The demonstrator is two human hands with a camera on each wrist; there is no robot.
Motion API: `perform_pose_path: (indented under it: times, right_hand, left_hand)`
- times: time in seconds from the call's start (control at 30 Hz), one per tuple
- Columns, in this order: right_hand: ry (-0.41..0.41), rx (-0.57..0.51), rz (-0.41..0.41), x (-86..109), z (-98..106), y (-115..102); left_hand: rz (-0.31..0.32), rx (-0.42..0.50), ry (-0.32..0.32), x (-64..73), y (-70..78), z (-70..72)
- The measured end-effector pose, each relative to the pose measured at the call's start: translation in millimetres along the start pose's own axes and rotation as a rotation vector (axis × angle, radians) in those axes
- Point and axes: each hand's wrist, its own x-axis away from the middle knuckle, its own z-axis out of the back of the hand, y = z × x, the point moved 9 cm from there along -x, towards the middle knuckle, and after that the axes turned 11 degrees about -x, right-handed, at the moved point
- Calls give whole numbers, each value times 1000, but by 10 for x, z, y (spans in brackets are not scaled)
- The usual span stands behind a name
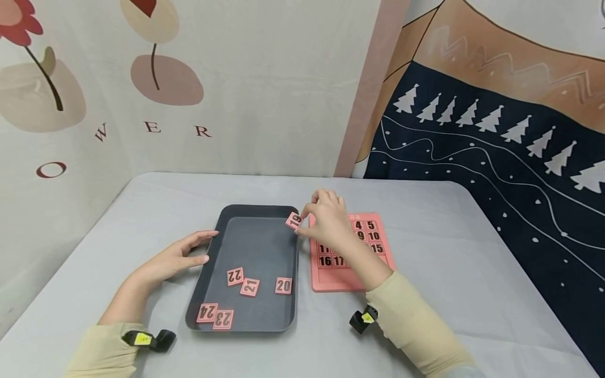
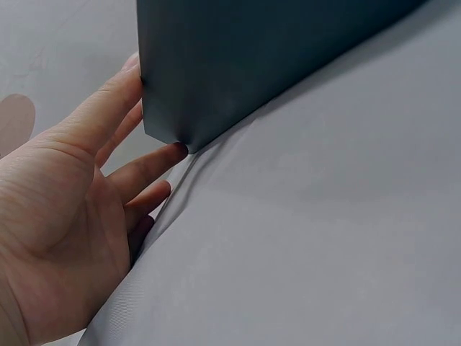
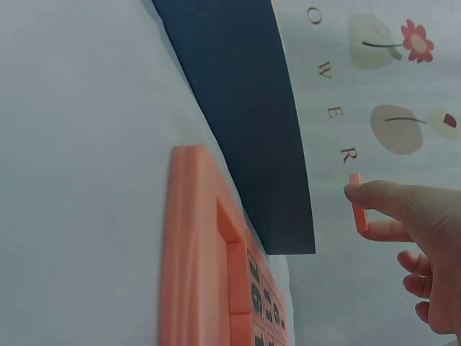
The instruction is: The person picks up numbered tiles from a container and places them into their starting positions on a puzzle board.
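My right hand [image 1: 328,218] pinches a pink number tile [image 1: 294,220] marked 19 between thumb and index finger, above the tray's upper right rim. In the right wrist view the same tile [image 3: 359,203] is held edge-on, raised off the table. Fingertips of my left hand [image 1: 172,257] touch the left side of the dark grey tray [image 1: 255,239], with the fingers fairly straight. Several tiles lie loose in the tray's lower half, among them 20 [image 1: 283,285], 22 [image 1: 235,276], 24 [image 1: 207,313] and 23 [image 1: 223,319]. Beneath my right forearm is a pink number board [image 1: 337,283], partly hidden.
The board, right of the tray, holds rows of numbered tiles such as 5 [image 1: 371,225] and 16 [image 1: 324,261]. A white cloth [image 1: 425,226] covers the table. Patterned curtains [image 1: 264,94] hang behind it. A dark wrist camera [image 1: 364,319] sits at my right cuff.
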Motion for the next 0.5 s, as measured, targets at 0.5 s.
perform_pose_path:
  times: [0.5]
  right_hand:
    - [158,-100,-139,559,314,206]
  left_hand:
    - [5,17,-3,1,27,3]
